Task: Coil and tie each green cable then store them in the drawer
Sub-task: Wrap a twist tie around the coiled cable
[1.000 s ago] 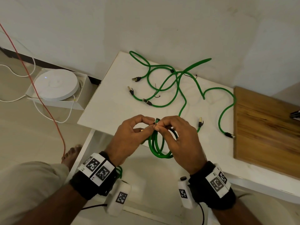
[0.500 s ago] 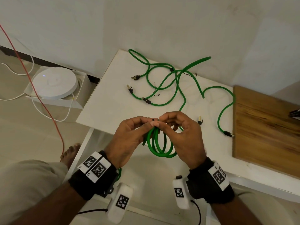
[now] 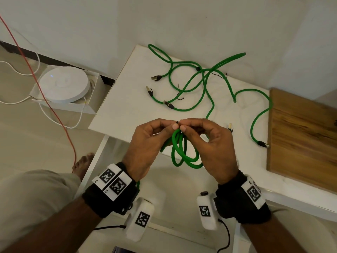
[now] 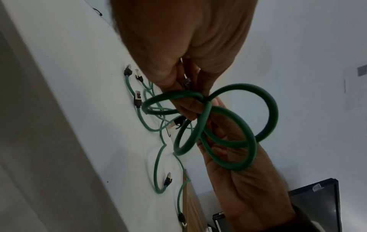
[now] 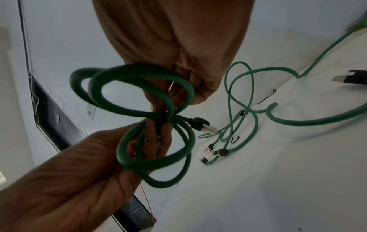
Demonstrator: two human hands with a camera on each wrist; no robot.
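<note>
A coiled green cable (image 3: 182, 154) hangs in the air between my hands, just in front of the white table (image 3: 124, 110). My left hand (image 3: 169, 125) grips the coil at its top, and the right hand (image 3: 185, 126) pinches a thin black tie (image 3: 177, 122) there. In the right wrist view the tie (image 5: 161, 120) cinches the coil (image 5: 139, 100) into a figure of eight, and one plug (image 5: 200, 125) sticks out. The left wrist view shows the same coil (image 4: 238, 141). Several loose green cables (image 3: 202, 83) lie tangled on the table behind.
A wooden board (image 3: 300, 139) lies on the table's right side. On the floor to the left, a round white device (image 3: 63, 84) sits in a box, with a red wire (image 3: 45, 88) and white cords around it. My bare foot (image 3: 83, 163) stands by the table leg.
Both hands have lifted a little, and their fingertips have drawn together at the top of the coil. The coil now hangs lower between the palms.
</note>
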